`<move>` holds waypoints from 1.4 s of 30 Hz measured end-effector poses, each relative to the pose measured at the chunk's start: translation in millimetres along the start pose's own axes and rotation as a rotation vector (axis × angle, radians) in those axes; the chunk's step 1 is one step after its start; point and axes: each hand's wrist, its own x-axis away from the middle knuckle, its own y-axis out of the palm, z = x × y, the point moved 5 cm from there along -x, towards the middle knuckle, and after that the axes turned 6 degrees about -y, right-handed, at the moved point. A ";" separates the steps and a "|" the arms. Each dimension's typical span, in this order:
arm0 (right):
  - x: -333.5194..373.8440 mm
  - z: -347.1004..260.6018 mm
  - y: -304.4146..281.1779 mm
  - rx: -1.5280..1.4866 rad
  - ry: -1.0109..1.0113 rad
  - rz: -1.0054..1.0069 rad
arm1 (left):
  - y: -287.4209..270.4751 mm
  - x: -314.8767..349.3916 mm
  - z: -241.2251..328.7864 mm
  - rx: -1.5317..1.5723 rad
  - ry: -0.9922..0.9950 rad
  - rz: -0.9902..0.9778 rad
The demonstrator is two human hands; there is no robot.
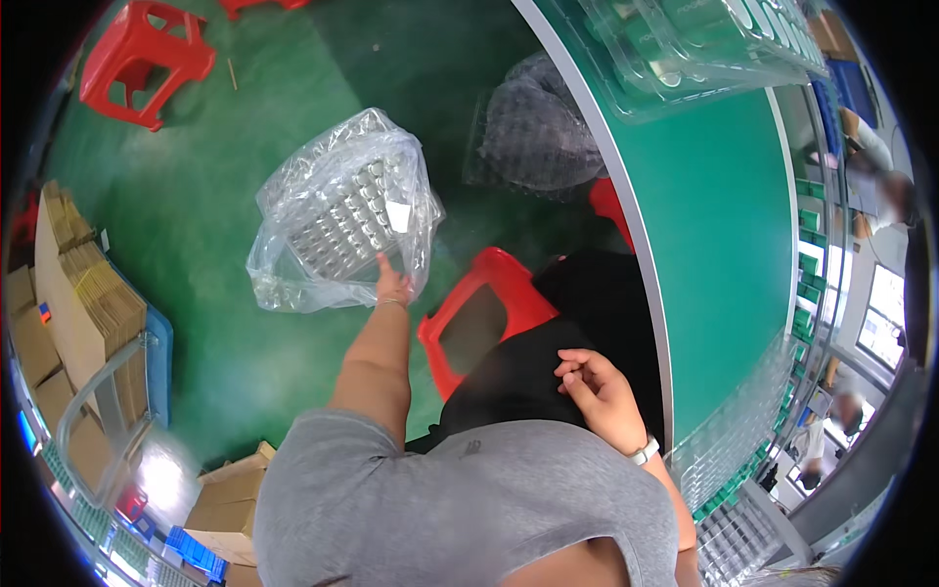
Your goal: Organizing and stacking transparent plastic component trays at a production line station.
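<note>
My left arm reaches out to a clear plastic bag point(279, 279), with my left hand point(393, 284) closed at its near right edge; the plastic partly hides the fingers. Inside the bag is a tray point(342, 235) with rows of small, shiny round cups or pieces, and a white paper slip point(398, 216) shows at its right side. Above my lap, beside the table edge, my right hand point(602, 391) holds nothing. Its fingers are loosely bent and a little apart. A pale band is on that wrist.
A red stool point(523, 286) stands by my legs, another point(147, 59) at the far left. A second wrapped bundle point(538, 122) lies beside the green table point(704, 215), which bears clear plastic trays point(685, 49). Flattened cardboard point(98, 284) stands at the left. People work at far right.
</note>
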 end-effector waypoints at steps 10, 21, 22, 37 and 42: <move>4.1 4.0 6.6 0.017 -0.011 0.011 | -67.4 -186.7 33.9 0.261 0.429 -0.135; 8.3 8.5 5.0 -0.004 -0.023 0.039 | -38.9 -21.3 60.5 0.565 -0.034 -0.115; 6.8 7.3 5.3 -0.009 -0.024 0.017 | -50.2 -12.3 63.6 0.585 0.014 -0.092; 7.8 18.2 -6.0 -0.027 0.012 0.075 | -35.0 -30.6 26.8 0.867 -0.056 -0.186; -2.8 8.3 -0.3 -0.070 -0.020 -0.062 | -195.2 -225.6 45.7 0.268 0.426 0.013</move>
